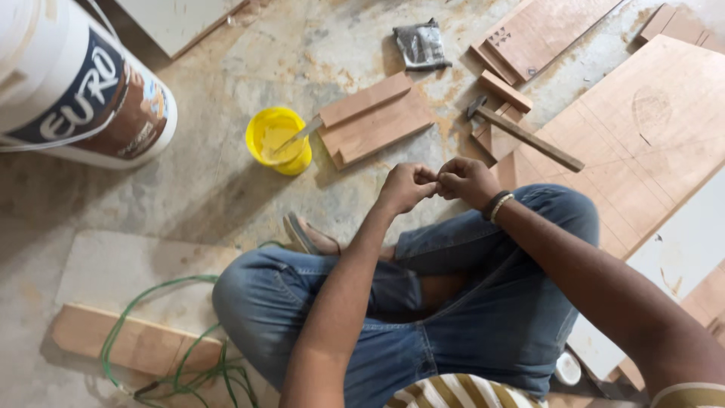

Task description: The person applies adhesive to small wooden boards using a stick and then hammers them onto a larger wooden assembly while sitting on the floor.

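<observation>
From the head camera, looking down, the person sits cross-legged on a concrete floor [226, 174] in blue jeans [483, 317], one sandal [302, 234] showing beside the left knee; the left hand [406, 186] and the right hand [467, 180] are raised together above the knees, knuckles touching; the fingers of both are curled in tight, tips pinched together at the spot where the hands meet; whether something small is held between them cannot be told, as the fingers hide it; a dark band and a pale bracelet [497, 205] sit on the right wrist.

Just beyond the hands lies a stepped wooden block [375, 119]; a yellow tub [277, 140] stands to the left of it, with a flat stick [298, 136] leaning out over its rim toward the block; a hammer [525, 134] with a wooden handle lies to the right across small wood offcuts [502, 91]; a large plywood sheet [649, 143] marked with pencil lines covers the floor on the right, near the right forearm; a grey crumpled packet [421, 45] lies farther out.

At the top left a big white bucket [75, 83] lies on its side; at the lower left a green wire [174, 363] loops over a wooden strip [128, 340] and a pale board [128, 264], beside the left knee.
</observation>
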